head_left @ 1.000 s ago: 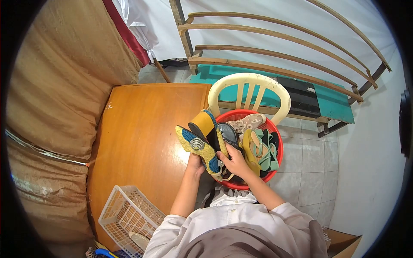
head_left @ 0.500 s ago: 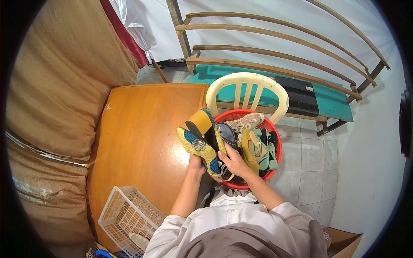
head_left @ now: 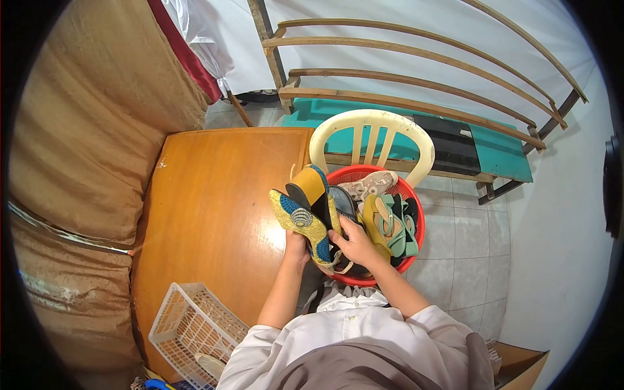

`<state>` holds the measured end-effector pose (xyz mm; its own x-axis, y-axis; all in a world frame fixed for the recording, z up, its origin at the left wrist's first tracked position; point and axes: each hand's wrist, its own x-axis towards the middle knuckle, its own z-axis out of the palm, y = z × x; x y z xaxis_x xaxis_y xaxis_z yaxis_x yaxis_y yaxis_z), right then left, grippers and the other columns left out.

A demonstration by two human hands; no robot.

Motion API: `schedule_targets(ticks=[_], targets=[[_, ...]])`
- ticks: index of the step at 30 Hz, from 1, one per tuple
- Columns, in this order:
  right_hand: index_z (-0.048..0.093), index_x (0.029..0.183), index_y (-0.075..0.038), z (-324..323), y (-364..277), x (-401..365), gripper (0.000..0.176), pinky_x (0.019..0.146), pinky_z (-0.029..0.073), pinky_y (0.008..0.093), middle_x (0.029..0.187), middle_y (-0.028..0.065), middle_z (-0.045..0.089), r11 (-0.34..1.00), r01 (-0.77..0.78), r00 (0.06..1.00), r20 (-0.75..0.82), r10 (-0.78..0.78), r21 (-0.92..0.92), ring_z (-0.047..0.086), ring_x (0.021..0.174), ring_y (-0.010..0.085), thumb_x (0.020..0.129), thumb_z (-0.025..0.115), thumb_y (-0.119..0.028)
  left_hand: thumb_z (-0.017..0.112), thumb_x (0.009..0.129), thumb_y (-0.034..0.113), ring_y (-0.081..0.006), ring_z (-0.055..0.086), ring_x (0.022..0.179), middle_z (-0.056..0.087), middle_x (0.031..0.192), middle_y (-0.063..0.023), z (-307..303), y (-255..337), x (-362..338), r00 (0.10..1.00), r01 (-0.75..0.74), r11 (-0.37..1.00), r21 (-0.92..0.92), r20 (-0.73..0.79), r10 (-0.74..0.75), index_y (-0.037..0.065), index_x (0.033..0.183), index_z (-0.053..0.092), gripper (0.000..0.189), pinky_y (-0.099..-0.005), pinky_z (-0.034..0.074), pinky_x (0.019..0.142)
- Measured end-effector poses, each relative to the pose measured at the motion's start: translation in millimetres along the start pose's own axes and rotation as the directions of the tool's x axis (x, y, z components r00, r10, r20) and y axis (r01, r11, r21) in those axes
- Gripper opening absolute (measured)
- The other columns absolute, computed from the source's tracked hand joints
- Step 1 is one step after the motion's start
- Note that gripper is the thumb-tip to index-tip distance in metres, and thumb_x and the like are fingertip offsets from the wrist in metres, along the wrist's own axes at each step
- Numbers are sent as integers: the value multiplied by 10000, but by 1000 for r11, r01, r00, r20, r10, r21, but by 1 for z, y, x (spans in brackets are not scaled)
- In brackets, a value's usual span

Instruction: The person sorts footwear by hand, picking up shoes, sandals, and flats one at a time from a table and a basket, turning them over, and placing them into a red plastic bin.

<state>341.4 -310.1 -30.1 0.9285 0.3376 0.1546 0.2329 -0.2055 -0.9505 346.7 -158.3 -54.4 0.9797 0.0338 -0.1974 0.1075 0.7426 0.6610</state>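
A pair of yellow-and-blue patterned heeled shoes (head_left: 301,216) is held up over the table's right edge and the near side of a red basket (head_left: 421,224). One shoe's yellow block heel points up and away from me. My left hand (head_left: 297,247) grips the left shoe from below, its fingers mostly hidden behind it. My right hand (head_left: 354,242) is closed around the other shoe, thumb on its side. Inside the basket lie green strappy sandals (head_left: 400,227), a mustard-yellow shoe (head_left: 376,224), a dark sandal (head_left: 342,200) and a pale patterned shoe (head_left: 372,185).
The basket rests on a cream plastic chair (head_left: 426,153). To the left stands a wooden table (head_left: 214,195) with a white plastic basket (head_left: 172,318) at its near edge. Behind is a teal bench (head_left: 504,153) with wooden rails. A cardboard box (head_left: 523,367) is at lower right.
The shoes stay in both hands, and the yellow heel has tilted slightly. A thin strap now shows above it. The whole view has shifted very slightly.
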Motion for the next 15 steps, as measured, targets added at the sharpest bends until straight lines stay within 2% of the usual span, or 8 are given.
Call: schedule_targets(ticks=[1,4,7,10,13,15], targets=[[393,1226,10,-1,3,1,446,859,404,342,1098,217,537,1000,-10,1000,17,10,-10,527,1036,318,872,510,-235,527,838,105,-165,587,804,585,909,-62,3,-1,-1,999,-16,1000,17,-29,17,38,1016,508,190,-302,503,677],[393,1219,16,6,3,-3,436,859,404,342,1107,213,532,989,-39,998,-37,44,141,535,1026,295,873,510,-223,512,838,74,-166,583,798,570,921,-60,10,-5,-2,992,-67,997,40,-102,71,33,1025,480,194,-300,502,677],[380,1224,17,6,-5,-1,546,865,402,340,1115,206,527,965,-68,996,-37,80,252,537,1024,279,825,588,-292,499,849,77,-166,580,809,566,930,-61,25,-2,-7,983,-132,991,34,-123,135,28,1025,467,186,-296,499,671],[370,1228,16,3,-6,-3,706,875,401,337,1127,198,519,988,47,999,-30,-43,144,532,1036,270,727,692,-363,482,859,82,-165,577,824,563,943,-64,26,-5,-6,976,-151,986,66,-151,159,26,1030,456,181,-292,491,685],[367,1225,13,3,-18,-3,809,875,408,333,1116,184,533,999,-46,998,-51,47,13,539,1027,254,642,753,-396,473,863,90,-158,574,833,566,946,-66,28,-4,-5,976,-81,992,92,-192,98,28,1016,469,165,-287,482,706],[392,1205,25,3,-23,-3,712,883,400,320,1105,158,543,990,-126,989,-76,130,56,530,1022,216,673,735,-301,460,867,97,-156,572,838,569,977,-73,27,-5,-3,980,-48,981,186,-181,82,23,1049,464,197,-282,469,720]])
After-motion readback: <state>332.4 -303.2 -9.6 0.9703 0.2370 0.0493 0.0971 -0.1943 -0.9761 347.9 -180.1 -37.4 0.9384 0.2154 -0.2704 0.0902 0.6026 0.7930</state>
